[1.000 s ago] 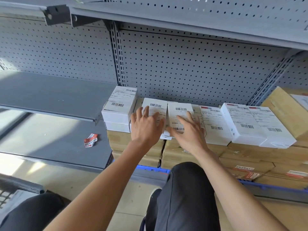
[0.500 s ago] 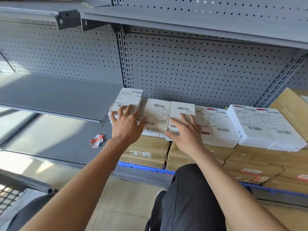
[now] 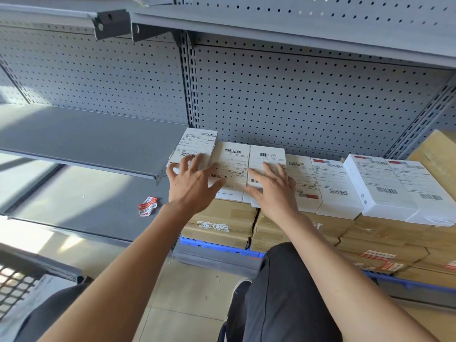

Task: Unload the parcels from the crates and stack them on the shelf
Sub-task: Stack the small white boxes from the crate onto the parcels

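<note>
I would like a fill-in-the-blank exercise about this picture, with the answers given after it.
1. The left hand rests with spread fingers on a white ____.
2. The white parcels lie in a row on top of brown ____ boxes.
3. A crumpled red and white label lies on the grey shelf to the ____ of the left hand.
4. The wall behind the parcels is full of small ____.

Missing words: parcel; cardboard; left; holes

Both bare arms reach forward. The left hand [image 3: 191, 183] lies palm down with its 5 fingers spread. The right hand [image 3: 271, 187] lies flat beside it, fingers straight.
</note>
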`<state>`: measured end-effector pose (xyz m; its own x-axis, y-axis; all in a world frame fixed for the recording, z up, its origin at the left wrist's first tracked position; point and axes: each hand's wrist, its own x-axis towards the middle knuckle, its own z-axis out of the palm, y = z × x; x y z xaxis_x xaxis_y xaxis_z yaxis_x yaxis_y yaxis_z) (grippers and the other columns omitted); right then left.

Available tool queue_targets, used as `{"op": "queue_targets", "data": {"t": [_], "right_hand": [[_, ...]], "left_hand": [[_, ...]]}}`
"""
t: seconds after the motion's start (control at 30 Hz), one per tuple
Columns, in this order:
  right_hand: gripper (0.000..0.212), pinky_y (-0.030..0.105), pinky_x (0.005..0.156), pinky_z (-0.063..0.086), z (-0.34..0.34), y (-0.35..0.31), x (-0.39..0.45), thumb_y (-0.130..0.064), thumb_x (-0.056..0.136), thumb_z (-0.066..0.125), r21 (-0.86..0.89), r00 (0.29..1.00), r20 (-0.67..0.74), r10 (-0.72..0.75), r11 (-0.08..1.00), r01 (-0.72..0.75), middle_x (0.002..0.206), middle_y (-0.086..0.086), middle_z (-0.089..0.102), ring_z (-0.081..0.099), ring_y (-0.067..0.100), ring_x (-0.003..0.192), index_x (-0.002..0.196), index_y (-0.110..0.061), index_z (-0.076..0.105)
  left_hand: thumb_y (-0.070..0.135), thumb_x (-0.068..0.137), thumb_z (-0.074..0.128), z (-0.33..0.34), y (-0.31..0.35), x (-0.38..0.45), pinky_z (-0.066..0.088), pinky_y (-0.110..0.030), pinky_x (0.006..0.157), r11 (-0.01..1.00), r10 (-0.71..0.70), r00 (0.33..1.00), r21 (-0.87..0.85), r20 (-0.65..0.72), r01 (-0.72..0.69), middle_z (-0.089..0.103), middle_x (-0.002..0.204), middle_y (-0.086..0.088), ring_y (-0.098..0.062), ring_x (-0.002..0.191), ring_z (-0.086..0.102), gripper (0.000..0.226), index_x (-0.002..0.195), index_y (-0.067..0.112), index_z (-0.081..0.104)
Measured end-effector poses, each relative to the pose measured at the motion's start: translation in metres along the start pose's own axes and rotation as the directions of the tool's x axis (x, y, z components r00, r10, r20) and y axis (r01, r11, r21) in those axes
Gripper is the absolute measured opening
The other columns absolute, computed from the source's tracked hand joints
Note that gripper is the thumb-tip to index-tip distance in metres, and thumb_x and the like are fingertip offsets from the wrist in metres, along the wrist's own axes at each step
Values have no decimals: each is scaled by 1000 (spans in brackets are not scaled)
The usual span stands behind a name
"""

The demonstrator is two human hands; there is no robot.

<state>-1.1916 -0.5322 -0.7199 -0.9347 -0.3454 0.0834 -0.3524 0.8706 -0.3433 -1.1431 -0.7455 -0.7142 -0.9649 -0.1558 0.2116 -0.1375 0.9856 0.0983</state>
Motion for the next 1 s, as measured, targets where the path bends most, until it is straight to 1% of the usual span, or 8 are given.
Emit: {"op": "queue_targets", "data": {"t": [0.07, 0.17, 0.3, 0.43, 0.7, 0.8, 0.93, 1.0], "right_hand": [[56, 62, 119, 16, 2, 1, 0, -58, 97, 50, -1, 1000, -19, -1, 1000, 1, 166, -3, 21, 6, 28, 155, 150, -43, 40], [53, 60, 118, 20, 4, 2, -1, -53, 98, 53, -14, 999, -51, -2, 1000, 2, 164, -3, 27, 11, 28, 154, 148, -42, 43], [53, 57, 118, 22, 6, 4, -3, -52, 98, 53, -33, 997, -76, -12, 999, 10, 163, -6, 30, 14, 27, 153, 149, -39, 43], [53, 58, 117, 23, 8, 3, -2, -51, 99, 54, -47, 996, -85, -17, 999, 13, 163, -6, 31, 14, 27, 153, 149, -37, 43], [52, 58, 117, 20, 8, 4, 3, -50, 100, 51, -80, 995, -87, -49, 996, 42, 163, -3, 30, 13, 30, 153, 149, -37, 43], [52, 59, 116, 22, 9, 5, 4, -50, 101, 49, -137, 994, -80, -71, 989, 60, 163, 0, 30, 15, 32, 153, 150, -35, 42], [52, 60, 110, 28, 14, 6, 5, -50, 100, 48, -224, 990, -94, -101, 972, 77, 159, 4, 38, 24, 37, 149, 148, -31, 45], [52, 61, 109, 30, 15, 6, 5, -50, 100, 46, -253, 990, -91, -103, 964, 77, 159, 6, 38, 26, 37, 148, 149, -31, 44]], "left_hand": [[75, 92, 40, 1, -1, 0, 23, -59, 112, 999, 4, 1000, 37, 6, -4, 31, 158, 4, -27, 145, 24, 61, 143, 44, 49], [73, 93, 41, 5, -2, -1, 24, -56, 111, 997, 8, 1000, 74, -15, -7, 32, 154, 4, -27, 143, 26, 57, 141, 44, 51], [69, 95, 45, 9, -1, -1, 24, -56, 111, 998, -6, 999, 67, -50, 9, 34, 153, 5, -27, 143, 28, 51, 138, 44, 54], [66, 96, 46, 11, 0, 0, 24, -56, 111, 998, -10, 998, 59, -69, 14, 35, 154, 4, -26, 144, 28, 50, 139, 42, 55], [61, 96, 52, 10, -2, 2, 24, -59, 110, 1000, -2, 995, 12, -98, 3, 40, 153, 0, -29, 142, 31, 47, 135, 37, 60], [61, 96, 50, 10, -2, 1, 24, -58, 111, 1000, -2, 995, 25, -98, 5, 39, 153, 1, -28, 143, 29, 46, 133, 37, 62], [62, 97, 49, 11, -2, 2, 24, -59, 111, 1000, 6, 995, 27, -96, -3, 38, 153, 1, -28, 143, 29, 46, 135, 38, 61], [62, 97, 48, 11, -2, 2, 24, -59, 111, 999, 15, 995, 44, -96, -11, 38, 153, 1, -28, 143, 29, 47, 135, 38, 60]]}}
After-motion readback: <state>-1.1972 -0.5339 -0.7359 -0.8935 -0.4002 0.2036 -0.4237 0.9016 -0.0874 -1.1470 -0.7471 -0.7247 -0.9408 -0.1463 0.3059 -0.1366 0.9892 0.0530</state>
